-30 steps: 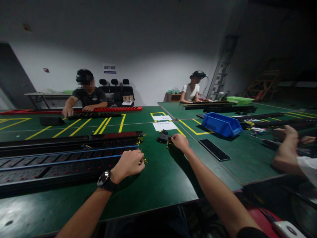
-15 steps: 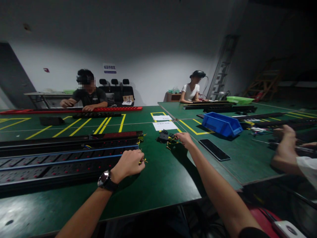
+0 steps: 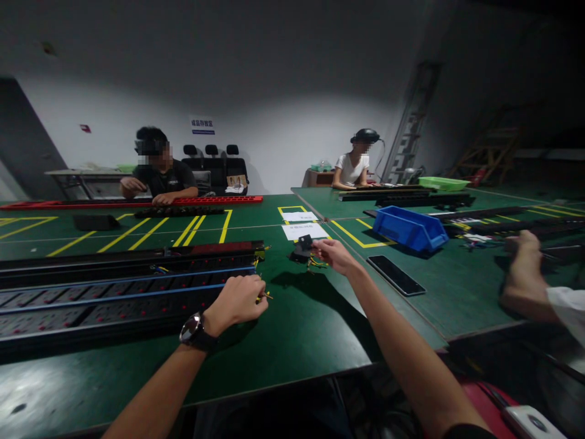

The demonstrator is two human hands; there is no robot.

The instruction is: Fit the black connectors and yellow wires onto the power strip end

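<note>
My left hand (image 3: 240, 299), with a watch on its wrist, is closed at the near right end of a long black power strip (image 3: 132, 311) with red-dotted sockets. Yellow wire ends (image 3: 265, 297) stick out past its fingers, which are mostly hidden. My right hand (image 3: 336, 256) pinches a small black plastic part (image 3: 305, 243) between thumb and fingertips, just above the table. Below it, other black parts with yellow wires (image 3: 315, 263) lie on the green table (image 3: 292, 329).
More black strips (image 3: 219, 247) lie behind the power strip. White papers (image 3: 304, 231), a phone (image 3: 397, 275) and a blue bin (image 3: 409, 230) are beyond my right hand. A co-worker's arm (image 3: 525, 274) reaches in at the right. Two people sit across the table, one at a red rail (image 3: 219, 200).
My right hand has moved slightly left and now holds up a small black part from the pile. My left hand stays put. The co-worker at far left has shifted a hand.
</note>
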